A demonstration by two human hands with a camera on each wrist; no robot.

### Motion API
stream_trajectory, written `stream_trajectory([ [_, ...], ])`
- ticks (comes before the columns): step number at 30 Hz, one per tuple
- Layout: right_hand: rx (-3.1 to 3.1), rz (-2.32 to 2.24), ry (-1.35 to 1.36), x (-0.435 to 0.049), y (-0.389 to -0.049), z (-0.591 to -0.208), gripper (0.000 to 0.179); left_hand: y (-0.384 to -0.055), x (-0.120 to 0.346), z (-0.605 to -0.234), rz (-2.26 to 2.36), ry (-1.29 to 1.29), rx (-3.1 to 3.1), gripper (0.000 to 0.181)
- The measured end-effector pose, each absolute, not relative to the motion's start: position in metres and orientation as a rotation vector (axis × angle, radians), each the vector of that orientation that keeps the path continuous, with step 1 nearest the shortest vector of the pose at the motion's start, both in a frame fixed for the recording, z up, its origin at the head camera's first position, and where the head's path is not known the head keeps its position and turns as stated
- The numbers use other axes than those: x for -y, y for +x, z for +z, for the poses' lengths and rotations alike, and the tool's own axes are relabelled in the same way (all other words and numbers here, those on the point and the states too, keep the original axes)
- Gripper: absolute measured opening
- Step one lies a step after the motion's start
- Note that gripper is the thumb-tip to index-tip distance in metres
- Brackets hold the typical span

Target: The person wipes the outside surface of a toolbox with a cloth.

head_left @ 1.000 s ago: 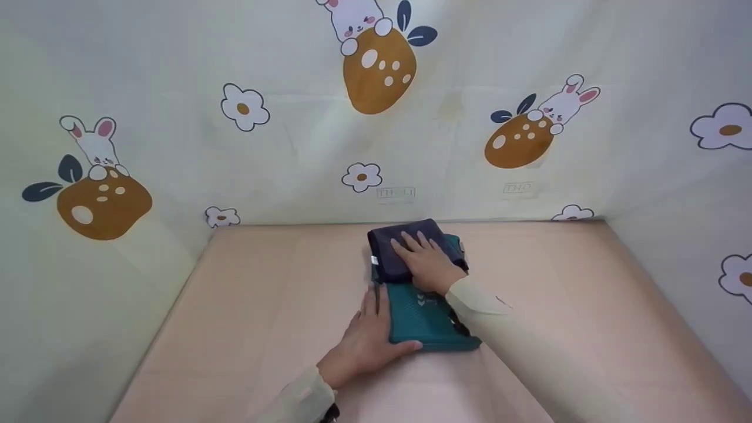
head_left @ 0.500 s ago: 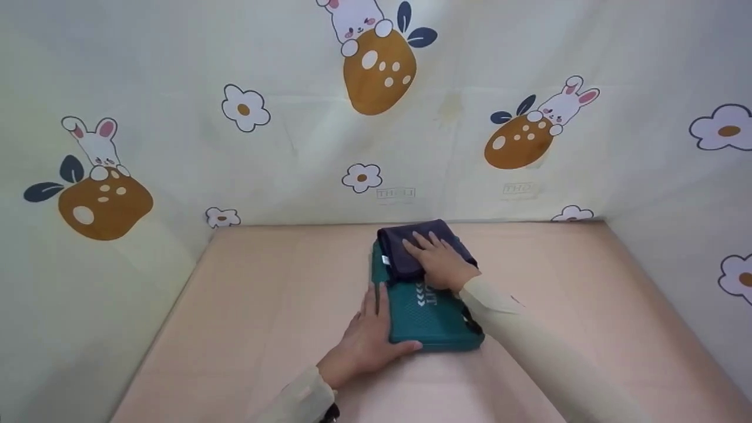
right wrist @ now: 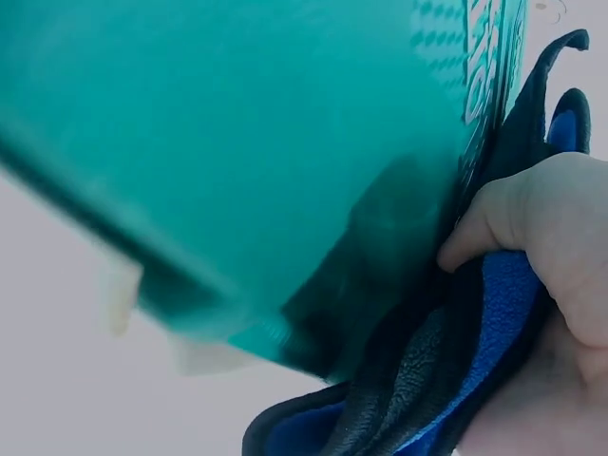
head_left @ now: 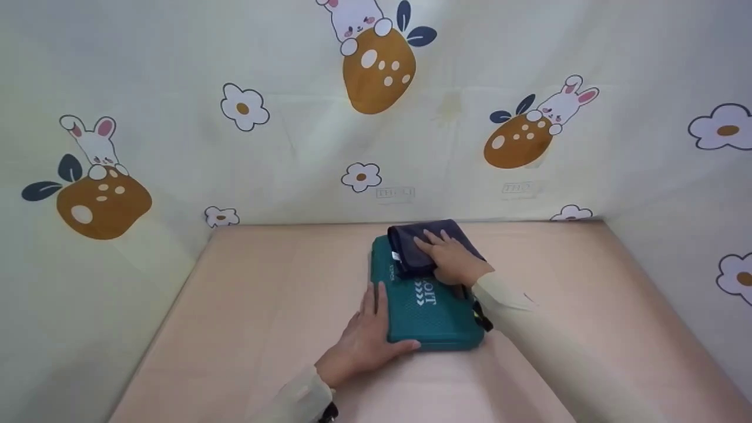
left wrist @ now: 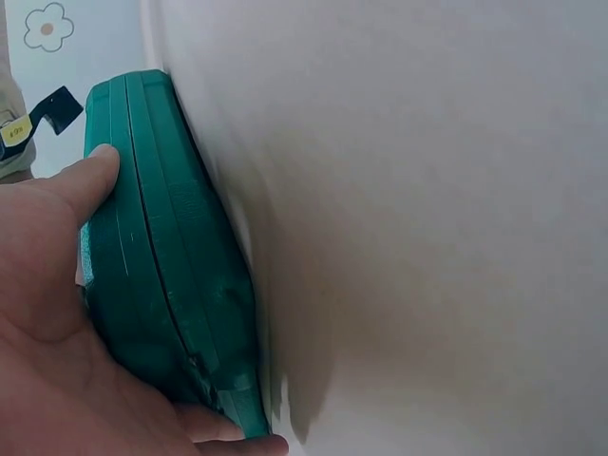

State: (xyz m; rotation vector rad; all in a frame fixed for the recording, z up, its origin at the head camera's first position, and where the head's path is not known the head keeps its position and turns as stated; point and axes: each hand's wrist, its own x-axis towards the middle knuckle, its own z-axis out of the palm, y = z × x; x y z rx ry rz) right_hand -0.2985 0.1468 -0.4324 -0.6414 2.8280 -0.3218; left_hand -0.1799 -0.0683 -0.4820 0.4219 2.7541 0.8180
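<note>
A green zip case (head_left: 432, 320) with white lettering lies flat on the table, a seam running along its side in the left wrist view. My left hand (head_left: 367, 341) braces its near left corner, straight fingers along the left side and thumb at the front edge. Over the case's far part lies a folded dark cloth (head_left: 405, 244) with a small white tag. Spread fingers of my right hand (head_left: 449, 258) press on it from above. In the right wrist view, the cloth (right wrist: 508, 313) shows blue inner layers beside the thumb; the other fingertips are hidden there.
A pinkish tabletop (head_left: 264, 305) surrounds the case. Behind it rises a pale wall cover (head_left: 294, 153) printed with rabbits and flowers, close to the case's far end. A black strap (head_left: 482, 317) sticks out at the case's right side.
My right hand has slid to the right, taking the dark cloth with it, so more of the case's left part and lettering shows. The left hand has stayed in place.
</note>
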Motion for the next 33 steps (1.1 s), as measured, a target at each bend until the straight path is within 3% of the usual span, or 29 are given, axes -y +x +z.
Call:
stream_trajectory([
  [14, -2.822, -0.496, -0.606, -0.173, -0.296, -0.438, 0.077, -0.179, 0.077, -0.481, 0.876, 0.485, -2.701, 0.125],
  [33, -2.857, -0.826, -0.788, -0.2, -0.267, -0.466, 0.077, -0.181, 0.078, -0.484, 0.889, 0.497, -2.709, 0.124],
])
